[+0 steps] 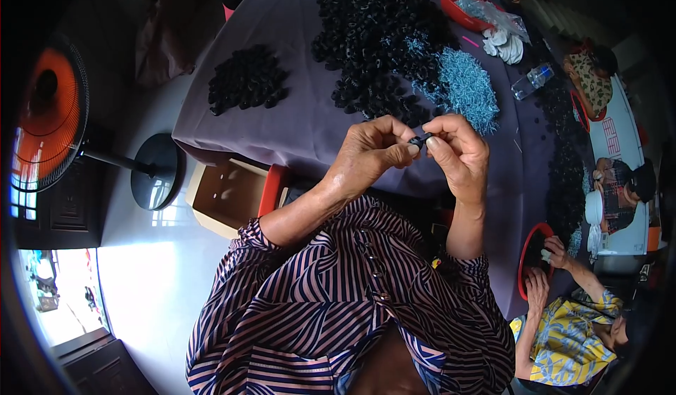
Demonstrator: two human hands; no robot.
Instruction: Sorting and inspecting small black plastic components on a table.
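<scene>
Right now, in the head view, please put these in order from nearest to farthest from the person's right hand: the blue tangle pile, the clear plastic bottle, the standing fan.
From the right hand:
1. Blue tangle pile, just beyond the hand on the table.
2. Clear plastic bottle, farther right on the table.
3. Standing fan, far left on the floor.

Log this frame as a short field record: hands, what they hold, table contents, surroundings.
left hand: raised over the table edge, fingertips pinching a small black piece
right hand: pinching the same piece from the other side
table: purple cloth
on table: large black pile, small black pile, blue fibre heap, red bowl, clear bottle
nearby: orange fan on the left; another person lower right
</scene>
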